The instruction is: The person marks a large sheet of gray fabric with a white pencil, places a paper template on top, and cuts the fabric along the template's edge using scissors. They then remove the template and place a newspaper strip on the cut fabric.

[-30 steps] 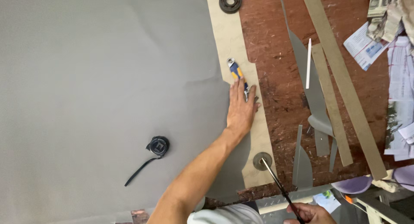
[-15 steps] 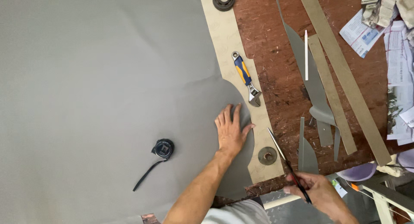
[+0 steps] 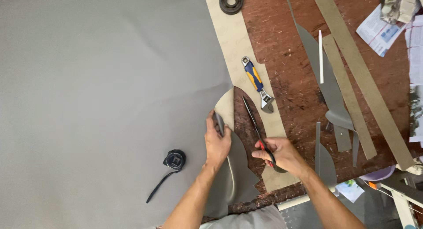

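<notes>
Head view: a folded-up edge of the grey sheet (image 3: 110, 101) is gripped by the left hand (image 3: 217, 143), fingers clenched on it, while red-handled scissors (image 3: 257, 132) (blades parted, beside the beige pattern (image 3: 233, 39)) are grasped by the right hand (image 3: 282, 154) over the tabletop (image 3: 291, 61).

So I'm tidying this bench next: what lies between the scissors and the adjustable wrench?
In the head view, only a strip of the tan pattern sheet lies between the scissors in the right hand and the adjustable wrench; nothing else sits there.
</notes>
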